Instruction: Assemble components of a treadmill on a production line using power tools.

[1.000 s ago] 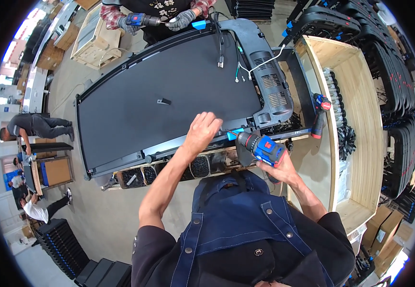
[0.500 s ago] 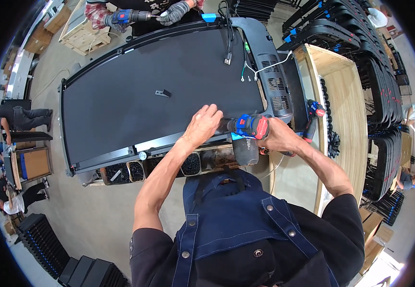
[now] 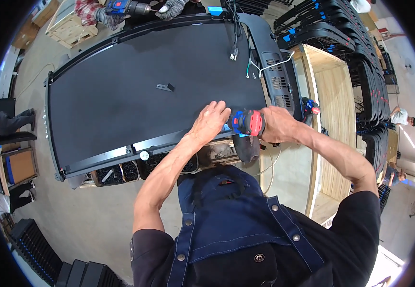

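A blue, black and red cordless drill (image 3: 247, 122) is in my right hand (image 3: 280, 124), its front end pointing left and down at the near right corner of a treadmill frame. Next to the drill's nose, my left hand (image 3: 210, 122) has its fingers curled closed at the frame's edge. What those fingers hold is hidden. The black treadmill belt (image 3: 121, 91) stretches away to the left, with a small dark metal bracket (image 3: 166, 87) lying on it. Beyond my right hand is the black vented motor cover (image 3: 277, 79).
A power cable (image 3: 236, 33) and loose wires lie at the cover. Bins of small black parts (image 3: 116, 174) sit below the near rail. Another drill (image 3: 309, 108) rests by a wooden crate (image 3: 334, 91). Opposite, a person's gloved hand (image 3: 171, 8) is beside a drill (image 3: 121, 7).
The view has shifted slightly. My drill has tilted more upright, its rear now facing me, and my left hand has come closer to its nose. My right elbow has swung outward.
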A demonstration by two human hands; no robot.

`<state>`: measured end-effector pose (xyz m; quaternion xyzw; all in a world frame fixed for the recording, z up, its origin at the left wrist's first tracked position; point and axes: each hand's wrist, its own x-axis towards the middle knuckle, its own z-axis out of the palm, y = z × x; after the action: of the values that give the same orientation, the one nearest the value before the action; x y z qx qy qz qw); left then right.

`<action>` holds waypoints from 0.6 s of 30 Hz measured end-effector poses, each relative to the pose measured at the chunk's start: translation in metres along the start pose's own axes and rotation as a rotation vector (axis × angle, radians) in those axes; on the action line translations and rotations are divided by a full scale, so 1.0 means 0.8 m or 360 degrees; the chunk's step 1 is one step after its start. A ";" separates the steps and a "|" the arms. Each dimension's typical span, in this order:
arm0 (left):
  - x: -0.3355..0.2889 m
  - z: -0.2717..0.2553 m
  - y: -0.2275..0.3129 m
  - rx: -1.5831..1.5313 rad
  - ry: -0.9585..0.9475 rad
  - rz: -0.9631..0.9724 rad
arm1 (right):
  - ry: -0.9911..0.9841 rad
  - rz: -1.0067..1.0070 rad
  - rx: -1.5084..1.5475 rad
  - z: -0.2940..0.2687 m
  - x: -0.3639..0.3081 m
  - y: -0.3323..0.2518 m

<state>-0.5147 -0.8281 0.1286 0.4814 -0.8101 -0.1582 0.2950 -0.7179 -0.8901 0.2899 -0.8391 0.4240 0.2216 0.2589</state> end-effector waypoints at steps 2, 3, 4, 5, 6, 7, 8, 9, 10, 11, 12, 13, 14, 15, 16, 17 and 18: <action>-0.001 0.000 -0.002 -0.0010 0.0070 0.0030 | -0.0054 0.0042 -0.0034 -0.006 0.002 -0.013; -0.003 -0.001 -0.002 0.0021 0.0033 0.0017 | -0.0102 0.0061 -0.0065 -0.009 0.005 -0.021; -0.006 -0.003 -0.002 0.0056 -0.0004 0.0001 | -0.0075 0.0092 -0.0080 -0.002 0.009 -0.019; -0.007 -0.008 0.002 0.0054 0.0009 -0.0001 | -0.0074 0.0092 -0.0093 0.001 0.009 -0.018; -0.010 -0.015 0.008 0.0038 0.0039 -0.0026 | -0.0041 0.0087 -0.0067 0.004 0.007 -0.019; -0.017 -0.022 0.015 0.0027 0.0069 -0.0053 | -0.0007 0.0077 -0.0042 0.005 0.007 -0.022; -0.026 -0.037 0.037 0.0061 0.0200 -0.0111 | -0.0036 0.0096 -0.0065 0.001 0.005 -0.021; -0.057 -0.030 0.049 -0.0033 0.0335 -0.0183 | -0.0026 0.0085 -0.0069 -0.003 0.004 -0.026; -0.089 -0.021 0.067 -0.0163 0.0468 -0.0228 | -0.0082 0.0107 -0.0070 -0.008 0.005 -0.028; -0.128 -0.001 0.081 -0.0308 0.0472 -0.0372 | -0.0137 0.0118 -0.0079 -0.013 0.005 -0.028; -0.163 0.024 0.087 -0.0362 0.0332 -0.0490 | -0.0128 0.0110 -0.0082 -0.012 0.003 -0.027; -0.203 0.067 0.075 -0.0282 0.0076 -0.0703 | -0.0071 0.0037 -0.0155 -0.010 0.004 -0.023; -0.243 0.107 0.058 -0.0174 -0.0293 -0.1011 | -0.0016 -0.0034 -0.0224 -0.007 0.005 -0.019; -0.283 0.156 0.034 0.0017 -0.0491 -0.1250 | -0.0010 -0.0056 -0.0237 -0.006 0.004 -0.021; -0.317 0.193 0.015 0.0201 -0.0533 -0.1402 | 0.0009 -0.0103 -0.0196 -0.006 0.006 -0.018; -0.323 0.196 0.010 0.0229 -0.0505 -0.1408 | 0.0035 -0.0112 -0.0148 -0.003 0.004 -0.008; -0.328 0.199 0.007 0.0241 -0.0514 -0.1415 | 0.0017 -0.0091 -0.0207 0.004 0.001 -0.005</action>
<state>-0.5239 -0.6008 -0.0772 0.7705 -0.5704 -0.2824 0.0333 -0.7147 -0.8866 0.2878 -0.8671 0.3859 0.2367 0.2078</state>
